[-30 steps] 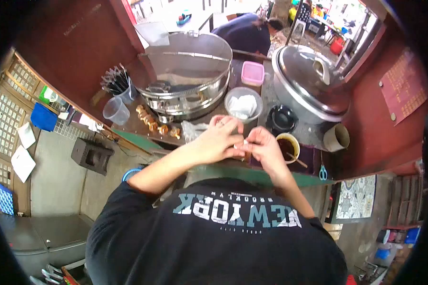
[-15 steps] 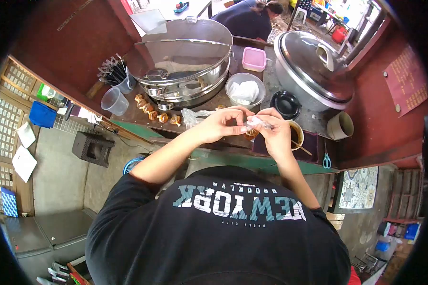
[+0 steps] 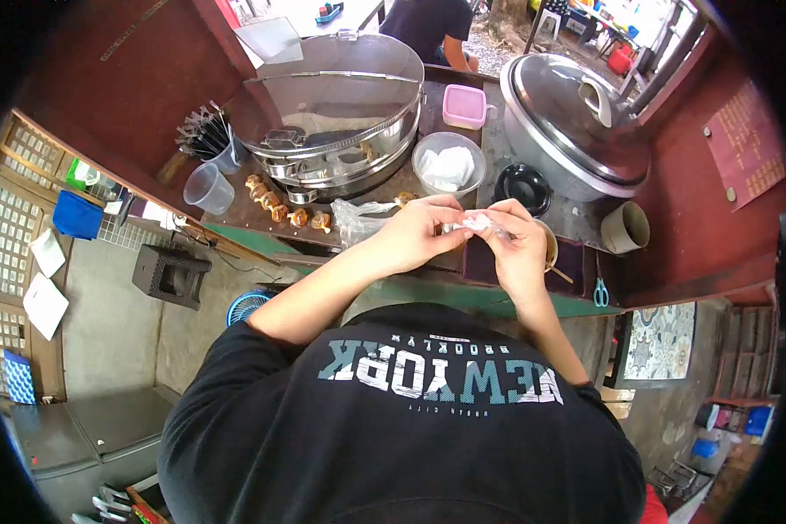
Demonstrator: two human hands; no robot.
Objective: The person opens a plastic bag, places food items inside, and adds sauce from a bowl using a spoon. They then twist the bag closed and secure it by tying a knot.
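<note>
My left hand [image 3: 415, 233] and my right hand [image 3: 517, 244] meet above the front of the counter, fingers pinched round a small clear plastic bag [image 3: 479, 222]. What the bag contains cannot be made out. Beside my left hand lies a crumpled plastic bag [image 3: 355, 223] on the counter. Several small brown wrapped pieces [image 3: 298, 217] form a row farther left. Behind my hands is a clear tub [image 3: 449, 164] with white material in it. A cup of dark liquid with a stick [image 3: 550, 251] is partly hidden by my right hand.
A large round steamer [image 3: 341, 113] stands at the back left, a lidded pot [image 3: 576, 131] at the back right. Around them are a pink container [image 3: 465, 106], black bowls [image 3: 523, 189], an empty cup [image 3: 209, 189], a brown cup [image 3: 625, 229] and scissors [image 3: 601, 290]. A person [image 3: 424, 31] is beyond the counter.
My hands have shifted slightly, and the brown piece that showed beneath them is now hidden. Beyond the counter, the person has moved left and the bent head is out of view.
</note>
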